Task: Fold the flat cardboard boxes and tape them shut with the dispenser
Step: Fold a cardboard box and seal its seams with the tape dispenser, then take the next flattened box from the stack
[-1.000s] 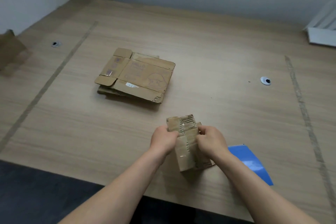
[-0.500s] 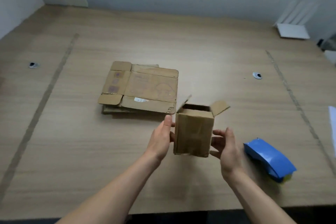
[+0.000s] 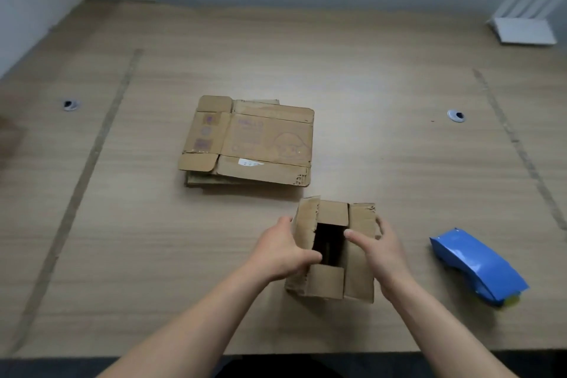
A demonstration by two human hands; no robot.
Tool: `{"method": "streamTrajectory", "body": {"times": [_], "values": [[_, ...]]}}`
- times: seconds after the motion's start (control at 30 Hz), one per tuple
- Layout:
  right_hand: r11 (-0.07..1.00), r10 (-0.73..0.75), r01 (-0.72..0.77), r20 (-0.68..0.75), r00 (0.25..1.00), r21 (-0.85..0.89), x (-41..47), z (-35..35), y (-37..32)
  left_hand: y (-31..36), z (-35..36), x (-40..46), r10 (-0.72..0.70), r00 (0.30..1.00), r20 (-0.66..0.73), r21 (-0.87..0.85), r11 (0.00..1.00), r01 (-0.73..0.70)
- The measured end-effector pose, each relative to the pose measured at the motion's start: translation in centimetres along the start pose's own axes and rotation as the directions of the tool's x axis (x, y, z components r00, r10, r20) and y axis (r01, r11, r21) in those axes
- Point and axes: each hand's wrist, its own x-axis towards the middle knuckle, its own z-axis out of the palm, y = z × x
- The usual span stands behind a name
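Note:
A small cardboard box (image 3: 333, 281) stands upright on the wooden table (image 3: 368, 70), its top partly folded with a dark gap in the middle. My left hand (image 3: 280, 250) grips its left flap, thumb over the flap's inner edge. My right hand (image 3: 379, 250) holds the right flap, thumb laid across its top and fingers behind it. A stack of flat cardboard boxes (image 3: 251, 139) lies just beyond the box. The blue tape dispenser (image 3: 477, 265) lies on the table to the right of my right hand, untouched.
A white rack-like object (image 3: 524, 29) sits at the far right by the wall. Two round cable grommets (image 3: 71, 105) (image 3: 455, 116) are set in the table. Dark seam lines run across the tabletop on both sides.
The box was turned over and set upright with its open end up. Both hands shifted from its sides to the top flaps, which now fold inward. The view moved closer.

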Motion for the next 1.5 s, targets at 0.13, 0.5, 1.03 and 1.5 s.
{"method": "streamTrajectory", "body": {"times": [0.13, 0.5, 1.03, 1.5], "values": [[0.469, -0.377, 0.379, 0.207, 0.903, -0.798, 1.0, -0.6, -2.4, 0.4, 0.1, 0.0, -0.007, 1.0, -0.03, 0.06, 0.998, 0.009], [0.54, -0.234, 0.43, 0.361, 0.903, -0.724, 2.7, 3.1, -6.2, -3.5, -2.6, -2.7, -0.133, 0.815, -0.564, 0.135, 0.959, 0.249], [0.768, -0.179, 0.49, 0.597, 0.782, -0.412, -1.8, 23.8, -20.1, -21.4, -19.4, -7.7, -0.351, 0.769, -0.534, -0.457, 0.885, 0.087], [0.78, -0.228, 0.459, 0.49, 0.842, -0.425, -7.9, 51.2, -29.5, -35.6, -41.8, -7.7, -0.425, 0.61, -0.669, -0.478, 0.874, 0.086]]}}
